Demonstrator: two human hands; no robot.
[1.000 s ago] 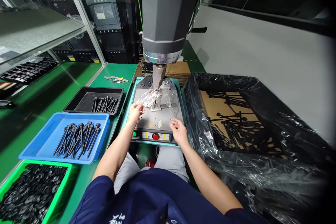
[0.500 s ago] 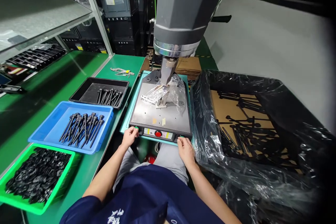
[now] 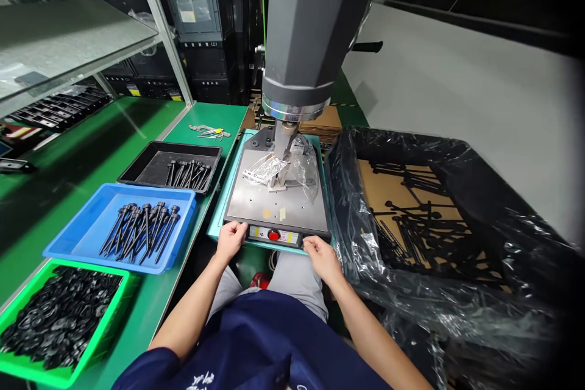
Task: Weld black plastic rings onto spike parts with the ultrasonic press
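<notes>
My left hand (image 3: 230, 242) rests at the left front corner of the press base (image 3: 242, 202), its fingers curled against the front edge. At the right front corner, my right hand (image 3: 322, 257) is also closed, thumb and forefinger together at the edge. Any buttons under the fingertips are hidden. Between the hands sits a red button (image 3: 273, 235) on the front panel. Above the plate hangs the grey press head (image 3: 297, 42), with a metal horn (image 3: 282, 141) pointing down to a small fixture (image 3: 277, 186). Clear plastic film (image 3: 305, 164) lies around it.
On the left bench stand a black tray (image 3: 137, 166) and a blue tray (image 3: 75, 228) of black rod parts, and a green tray (image 3: 112, 311) of small black pieces. Pliers (image 3: 205, 130) lie behind them. At right is a plastic-lined bin (image 3: 356, 244) with black rods on cardboard.
My left hand has shifted slightly right, covering the green button visible beside it before. My right fingertips have moved slightly left, and the green there is now hidden. The view has tilted a little.
</notes>
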